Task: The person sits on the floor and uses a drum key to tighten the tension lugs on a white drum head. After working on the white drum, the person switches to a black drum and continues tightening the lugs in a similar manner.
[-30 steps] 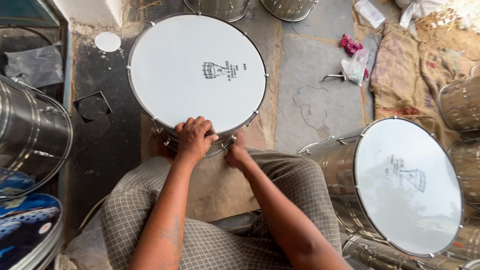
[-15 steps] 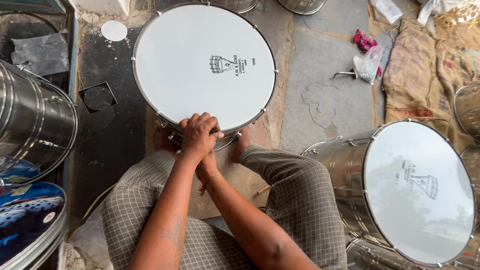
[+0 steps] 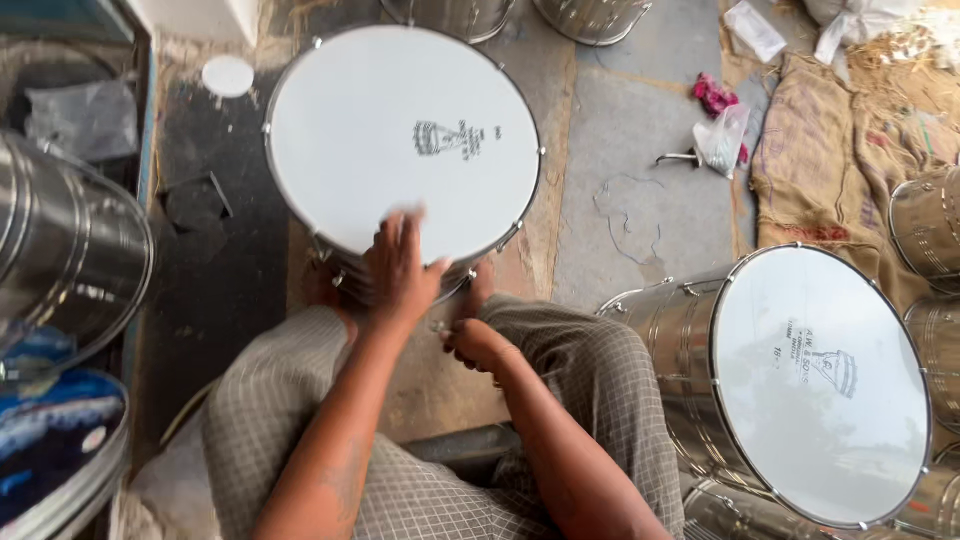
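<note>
Looking down: a seated person in checked trousers works at a drum (image 3: 400,140) standing on the floor between the knees; its white skin faces up, with a small dark printed mark near the middle
Left hand: the left hand (image 3: 400,270) lies over the near edge of the white skin; its fingers (image 3: 405,228) are spread and blurred, resting on or just above the skin
Right hand: the right hand (image 3: 475,340) sits lower, just beside the drum's near rim; its fingers are curled under, and whether they pinch anything cannot be told
Right of the person: a second drum (image 3: 815,385) with a steel shell lies tilted, white skin up
Left edge: a steel shell (image 3: 60,260) on its side
Floor beyond: a small white disc (image 3: 228,76); a burlap sack (image 3: 820,160); a clear plastic bag (image 3: 722,140)
</note>
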